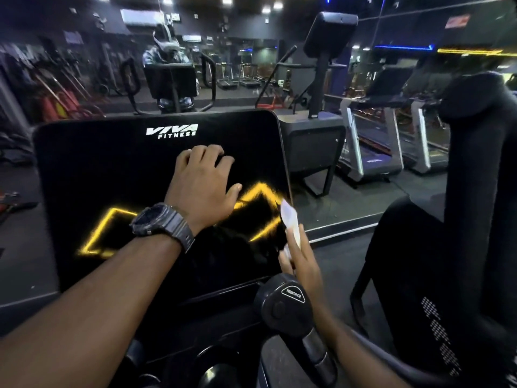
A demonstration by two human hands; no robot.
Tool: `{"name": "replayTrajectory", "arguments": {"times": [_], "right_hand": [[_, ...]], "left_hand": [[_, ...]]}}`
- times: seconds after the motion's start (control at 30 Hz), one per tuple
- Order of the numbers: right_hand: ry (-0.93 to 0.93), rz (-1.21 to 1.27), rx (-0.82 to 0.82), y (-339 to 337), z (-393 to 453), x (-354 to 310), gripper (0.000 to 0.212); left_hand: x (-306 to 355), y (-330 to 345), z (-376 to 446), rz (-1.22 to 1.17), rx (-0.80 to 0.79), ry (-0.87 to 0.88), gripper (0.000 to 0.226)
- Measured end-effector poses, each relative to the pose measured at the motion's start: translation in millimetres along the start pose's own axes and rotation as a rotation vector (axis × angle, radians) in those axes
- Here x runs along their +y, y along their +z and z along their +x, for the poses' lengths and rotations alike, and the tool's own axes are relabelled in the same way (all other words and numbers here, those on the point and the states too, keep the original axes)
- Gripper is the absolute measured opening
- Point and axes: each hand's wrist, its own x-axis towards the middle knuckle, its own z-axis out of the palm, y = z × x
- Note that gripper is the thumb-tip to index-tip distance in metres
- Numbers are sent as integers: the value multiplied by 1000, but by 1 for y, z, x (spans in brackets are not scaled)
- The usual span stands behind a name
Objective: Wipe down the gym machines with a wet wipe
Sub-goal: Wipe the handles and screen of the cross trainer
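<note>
A black machine console screen [112,169] marked VIVA FITNESS fills the middle of the head view and mirrors yellow light strips. My left hand [201,186], with a dark watch on the wrist, rests on the upper middle of the screen with its fingers bent against the glass. My right hand [302,264] is at the screen's lower right edge. It pinches a white wet wipe [289,217], whose free end sticks up beside the screen's right border. I cannot tell whether the wipe touches the screen.
A round black resistance knob [282,306] on a handlebar sits just below my right hand. A tall black padded machine part [472,191] stands at the right. A wall mirror [307,79] ahead reflects treadmills and a person. Dark floor [344,264] lies between the machines.
</note>
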Motion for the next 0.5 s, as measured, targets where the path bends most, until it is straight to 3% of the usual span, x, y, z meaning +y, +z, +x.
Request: {"name": "replayTrajectory", "arguments": {"times": [0.1,0.27,0.4,0.5], "right_hand": [[-44,-23,15,10,-24,22,87],[-117,-53,-208,-7,-5,7,77],[-278,-225,-116,-16,102,-27,69],[-282,-300,-121,-25,183,-46,71]], "left_hand": [[2,1,0,-16,-13,5,56],[14,2,-1,-19,-79,61,66],[32,10,-1,-36,-115,216,66],[34,13,-2,-58,-132,205,71]]}}
